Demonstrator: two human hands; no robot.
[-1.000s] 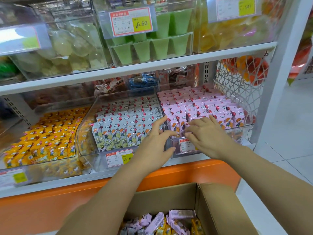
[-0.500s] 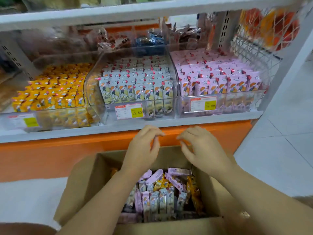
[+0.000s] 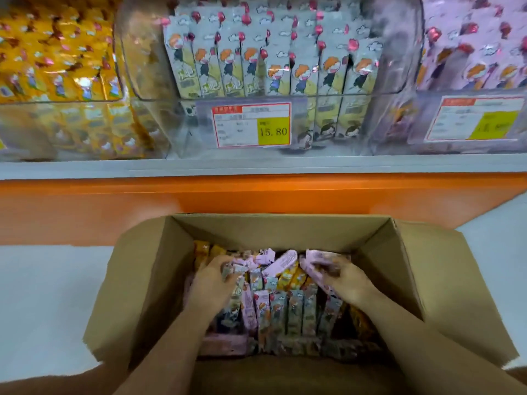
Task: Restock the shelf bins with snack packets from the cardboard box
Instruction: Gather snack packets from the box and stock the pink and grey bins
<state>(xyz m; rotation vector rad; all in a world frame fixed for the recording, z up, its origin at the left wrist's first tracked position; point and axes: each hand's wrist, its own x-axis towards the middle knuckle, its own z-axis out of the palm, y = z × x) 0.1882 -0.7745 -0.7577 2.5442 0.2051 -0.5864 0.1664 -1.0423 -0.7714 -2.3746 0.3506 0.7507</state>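
An open cardboard box [image 3: 399, 269] stands on the floor below the shelf, filled with pink, grey and yellow snack packets [image 3: 293, 309]. Both my hands are down inside it. My left hand [image 3: 212, 280] curls its fingers round a pink packet [image 3: 242, 263] at the box's back left. At the back right, my right hand [image 3: 342, 277] grips a bunch of pink packets [image 3: 316, 259]. Above, three clear shelf bins hold yellow packets [image 3: 57, 52], grey packets [image 3: 271, 58] and pink packets [image 3: 479, 47].
An orange panel [image 3: 256, 195] runs under the shelf edge, just behind the box. Price tags [image 3: 252, 125] hang on the bin fronts. Pale floor [image 3: 42, 295] lies on both sides of the box, whose flaps spread outward.
My hands left the shelf bins, dropped to the box and now grasp packets inside it. The view tilted down and moved closer to the box.
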